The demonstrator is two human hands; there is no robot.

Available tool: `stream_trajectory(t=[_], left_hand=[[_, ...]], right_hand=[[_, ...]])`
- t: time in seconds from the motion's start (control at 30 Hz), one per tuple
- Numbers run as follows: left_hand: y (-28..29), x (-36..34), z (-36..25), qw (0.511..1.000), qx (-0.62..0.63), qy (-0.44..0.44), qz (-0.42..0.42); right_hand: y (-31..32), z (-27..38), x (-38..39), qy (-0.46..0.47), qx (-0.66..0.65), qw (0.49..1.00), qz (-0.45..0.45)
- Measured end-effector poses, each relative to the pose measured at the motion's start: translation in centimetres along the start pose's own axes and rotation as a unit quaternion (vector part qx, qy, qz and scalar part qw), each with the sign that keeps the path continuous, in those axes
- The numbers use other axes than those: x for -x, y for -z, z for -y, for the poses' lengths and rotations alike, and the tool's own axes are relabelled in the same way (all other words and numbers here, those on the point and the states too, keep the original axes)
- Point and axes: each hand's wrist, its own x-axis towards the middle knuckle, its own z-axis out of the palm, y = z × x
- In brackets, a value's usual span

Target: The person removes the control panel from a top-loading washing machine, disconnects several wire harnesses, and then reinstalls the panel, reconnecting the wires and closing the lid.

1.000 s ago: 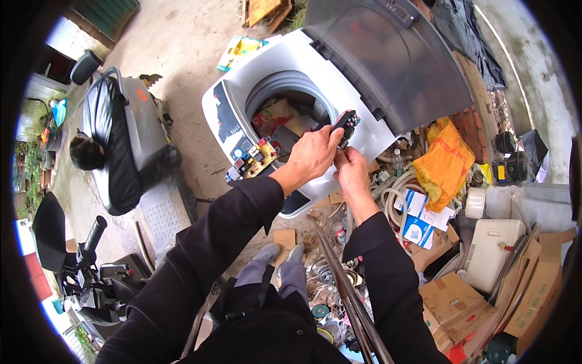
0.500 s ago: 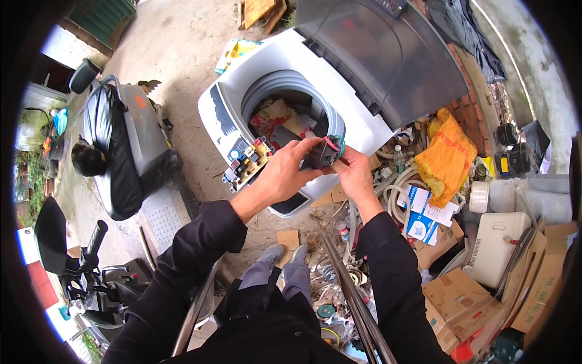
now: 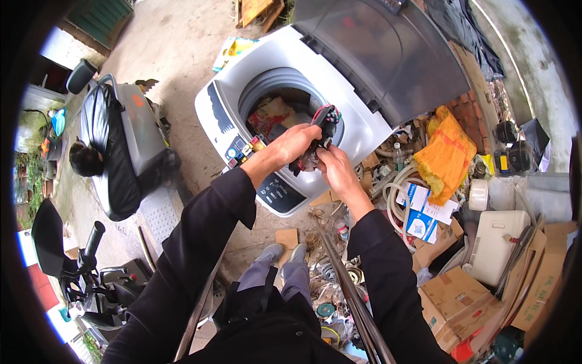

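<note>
A dark plastic part with red and other coloured wires (image 3: 328, 119) is held up over the front of a white top-loading washing machine (image 3: 359, 126). My left hand (image 3: 295, 144) is closed round its left side. From below right, my right hand (image 3: 339, 173) pinches its lower end, where the fingertips are partly hidden. A circuit board with coloured components (image 3: 244, 150) lies on the machine's left front, partly covered by my left wrist. Patterned cloth (image 3: 274, 115) shows inside the grey tub behind my hands.
The machine's dark see-through lid (image 3: 388, 60) stands raised. An orange sack (image 3: 445, 158), a coiled hose (image 3: 393, 203) and cardboard boxes (image 3: 461, 300) crowd the right side. A scooter (image 3: 124, 148) is parked at left. Metal bars (image 3: 348, 285) stand near my legs.
The dark part has turned more upright, its wires now on top. My right hand has moved down to its lower end. My left hand shifted slightly, showing a dark panel on the machine.
</note>
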Motion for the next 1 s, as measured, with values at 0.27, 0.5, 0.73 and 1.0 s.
stream_trajectory(t=[0.27,0.5,0.73,1.0], left_hand=[[-1.2,-1.2,-0.7,0.998,0.010,0.050,0.033],[-0.6,-2.8,0.4,0.942,-0.302,-0.111,-0.096],[-1.9,-1.9,-0.5,0.902,-0.342,-0.203,-0.165],[-2.8,-3.0,-0.1,0.943,-0.254,-0.115,-0.182]], right_hand=[[1.0,0.4,0.4,-0.011,-0.111,0.994,0.020],[0.6,-1.4,-1.1,-0.047,-0.107,0.991,-0.063],[1.1,-0.7,-2.3,-0.003,-0.025,0.994,-0.106],[1.6,-1.0,-2.3,0.019,0.007,0.993,-0.116]])
